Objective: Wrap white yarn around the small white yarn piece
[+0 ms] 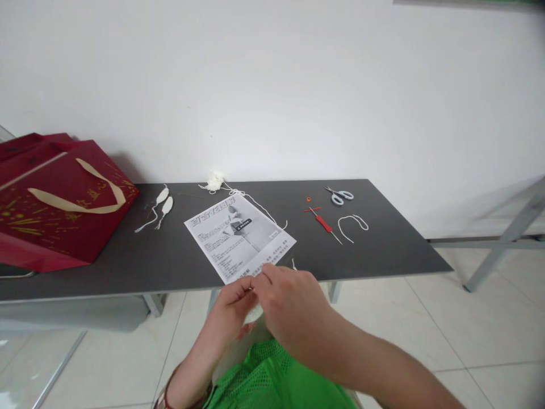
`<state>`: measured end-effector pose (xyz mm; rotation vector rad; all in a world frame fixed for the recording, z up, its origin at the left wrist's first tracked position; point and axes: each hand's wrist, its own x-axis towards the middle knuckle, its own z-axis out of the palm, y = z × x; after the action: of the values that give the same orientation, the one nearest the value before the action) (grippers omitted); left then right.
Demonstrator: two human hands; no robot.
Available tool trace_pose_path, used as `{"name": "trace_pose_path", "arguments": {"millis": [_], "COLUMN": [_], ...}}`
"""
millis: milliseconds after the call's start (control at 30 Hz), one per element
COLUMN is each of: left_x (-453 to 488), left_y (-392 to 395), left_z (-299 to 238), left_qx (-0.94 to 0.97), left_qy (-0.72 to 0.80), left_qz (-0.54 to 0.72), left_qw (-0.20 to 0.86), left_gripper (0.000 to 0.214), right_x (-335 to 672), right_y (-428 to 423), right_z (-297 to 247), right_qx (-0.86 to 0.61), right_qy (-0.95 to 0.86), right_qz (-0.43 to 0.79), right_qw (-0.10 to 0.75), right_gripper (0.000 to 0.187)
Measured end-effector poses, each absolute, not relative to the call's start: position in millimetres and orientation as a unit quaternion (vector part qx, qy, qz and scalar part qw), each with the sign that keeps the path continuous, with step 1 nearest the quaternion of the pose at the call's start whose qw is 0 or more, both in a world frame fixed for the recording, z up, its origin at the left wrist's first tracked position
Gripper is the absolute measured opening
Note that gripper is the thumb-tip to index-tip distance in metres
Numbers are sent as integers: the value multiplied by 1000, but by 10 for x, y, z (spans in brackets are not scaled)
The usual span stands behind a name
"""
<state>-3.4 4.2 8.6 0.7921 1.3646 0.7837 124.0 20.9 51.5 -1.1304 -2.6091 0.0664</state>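
Observation:
Close to my body, just off the table's front edge, my left hand (235, 309) is closed around a small white crochet piece (254, 313). My right hand (293, 307) meets it from the right, its fingers pinched together on the same piece and covering most of it. A white yarn end (293, 264) sticks up behind my right knuckles. Just beyond both hands lies a printed instruction sheet (238, 238). To its right is a crochet hook with a red handle (323, 223), lying on the dark table.
Scissors (339, 196), a loose white yarn loop (353, 221) and a small orange ring (309, 199) lie at the right. A white yarn bundle (214, 182) rests at the back. Two white crocheted petals (163, 196) lie beside a red gift bag (63, 204).

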Motion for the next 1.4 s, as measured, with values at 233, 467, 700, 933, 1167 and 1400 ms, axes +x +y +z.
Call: {"name": "trace_pose_path", "arguments": {"millis": [233, 467, 700, 933, 1167, 1400], "left_x": [37, 126, 126, 27, -102, -154], "left_y": [-34, -107, -103, -67, -7, 54], "left_z": [131, 100, 40, 47, 64, 42], "left_qx": [290, 357, 325, 232, 162, 125], "left_qy": [484, 489, 461, 308, 209, 145], "left_qz": [435, 459, 488, 423, 318, 205], "left_qw": [702, 650, 666, 820, 910, 960], "left_gripper": [24, 27, 29, 21, 11, 19], "right_x": [1303, 1267, 1282, 1366, 1440, 1438], "right_y": [-107, -189, -81, 57, 78, 82], "right_z": [26, -85, -232, -204, -144, -170], "right_qx": [-423, -437, -364, -334, -374, -286], "right_qy": [-763, -531, -282, -321, -433, -462], "right_qz": [180, 423, 696, 715, 650, 692], "right_qw": [455, 590, 552, 523, 501, 475], "right_gripper": [12, 6, 17, 16, 15, 14]}}
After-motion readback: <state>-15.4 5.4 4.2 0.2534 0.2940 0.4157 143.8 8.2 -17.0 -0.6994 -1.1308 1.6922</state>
